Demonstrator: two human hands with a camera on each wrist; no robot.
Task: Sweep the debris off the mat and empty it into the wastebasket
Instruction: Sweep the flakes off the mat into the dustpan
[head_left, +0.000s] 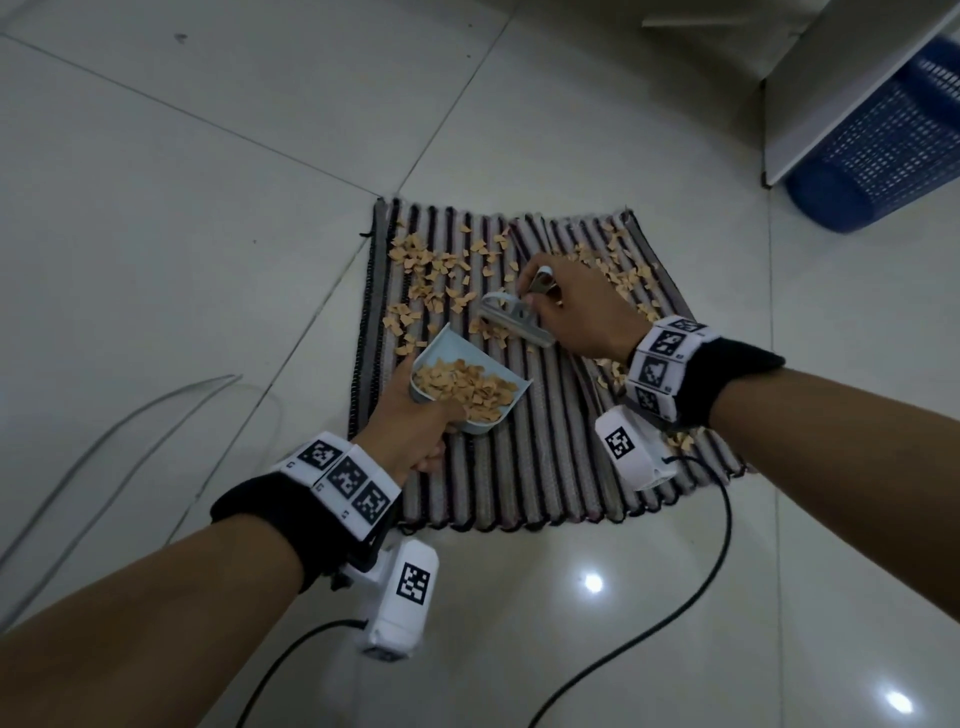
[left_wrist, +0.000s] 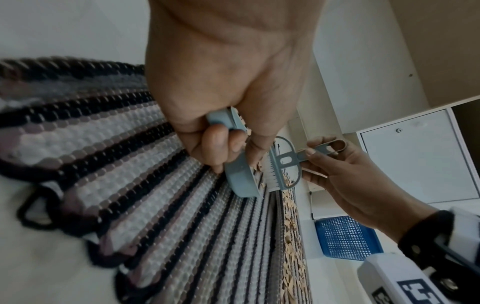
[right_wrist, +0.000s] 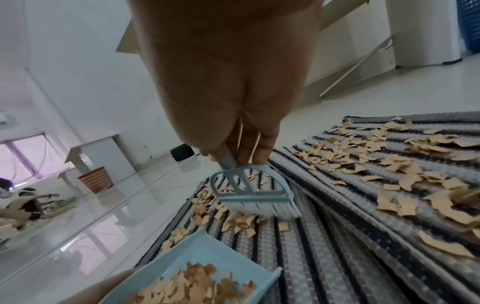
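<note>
Mid-sweep, with the job partly done. Left hand (head_left: 415, 421) wrapped round the handle of the small blue dustpan (head_left: 467, 387), already well loaded with tan scraps and held low over the striped mat (head_left: 545, 457). Right hand (head_left: 571, 312) pinching the handle of the little brush (right_wrist: 255, 200), bristles down among the debris (head_left: 431, 275) just beyond the pan's mouth. Plenty of scraps left across the mat's far half (also a few by the right wrist). Next, probably: drawing the brush toward the pan, keeping the pan level, then carrying it to the blue wastebasket (head_left: 878, 140), well apart at upper right.
</note>
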